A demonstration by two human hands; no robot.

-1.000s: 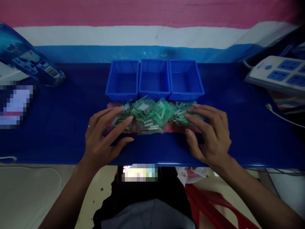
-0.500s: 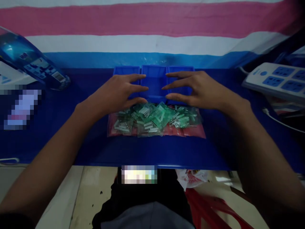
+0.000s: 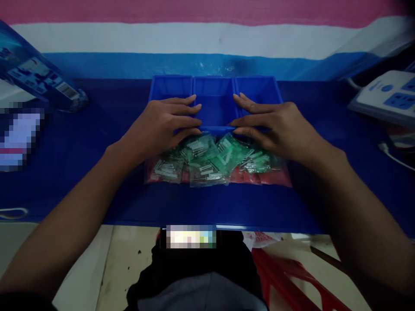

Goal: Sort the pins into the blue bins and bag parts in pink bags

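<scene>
Three blue plastic bins stand side by side: a left bin [image 3: 171, 86], a middle bin [image 3: 214, 101] and a right bin [image 3: 259, 86]. My left hand [image 3: 168, 123] reaches over the left bin, fingers stretched and apart, tips at the middle bin's left wall. From the other side my right hand [image 3: 272, 123] lies over the right bin, fingers also spread, tips at the middle bin's right wall. Whether the fingertips press on the walls I cannot tell. In front lie several clear and green bags [image 3: 207, 164] of small metal and white pieces, on top of red packets [image 3: 259, 177].
A blue bottle [image 3: 42, 71] leans at the left, above a blurred-out screen [image 3: 21, 138]. At the right is a white power strip [image 3: 389, 93] with a white cable [image 3: 395, 157]. The blue table's front edge [image 3: 259, 229] runs above my lap; a red stool [image 3: 279, 280] is below.
My view has shifted, so the bins look larger and higher. Both hands have settled closer to the middle bin's walls, and the right fingers have spread. The bags lie as before.
</scene>
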